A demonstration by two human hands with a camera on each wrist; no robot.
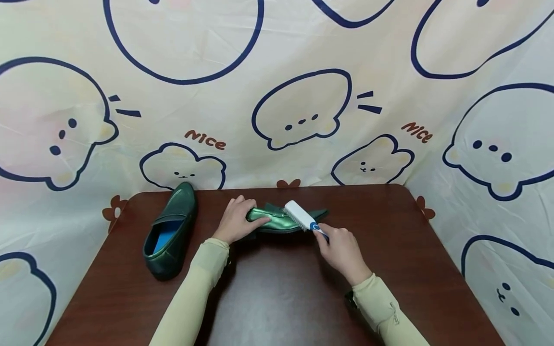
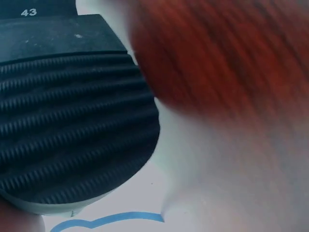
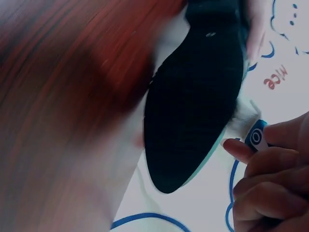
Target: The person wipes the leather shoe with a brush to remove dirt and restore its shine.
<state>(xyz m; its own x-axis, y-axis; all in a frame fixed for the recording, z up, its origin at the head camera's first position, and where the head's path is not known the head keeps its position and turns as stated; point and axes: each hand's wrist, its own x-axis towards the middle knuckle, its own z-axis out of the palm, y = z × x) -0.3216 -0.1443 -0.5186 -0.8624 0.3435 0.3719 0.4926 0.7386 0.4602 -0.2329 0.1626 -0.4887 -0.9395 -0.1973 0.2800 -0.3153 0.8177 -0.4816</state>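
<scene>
My left hand (image 1: 235, 220) grips a shiny green shoe (image 1: 277, 222) at its heel end, above the far part of the table. Its dark sole (image 3: 193, 96) faces the right wrist camera, toe pointing away from the left hand. Close up in the left wrist view is the ridged heel (image 2: 72, 121), with "43" printed near it. In my right hand (image 1: 344, 251) is a white scrub brush (image 1: 298, 214) with a blue-and-white handle. The brush head lies over the shoe's upper, bristles against or very near it; the exact contact is hard to tell.
A matching dark green loafer (image 1: 173, 235) with a blue insole stands upright on the table's left side, toe toward the back. The brown wooden table (image 1: 277, 298) meets a cartoon-printed cloth (image 1: 303, 163) at the back, with more cloth at both sides.
</scene>
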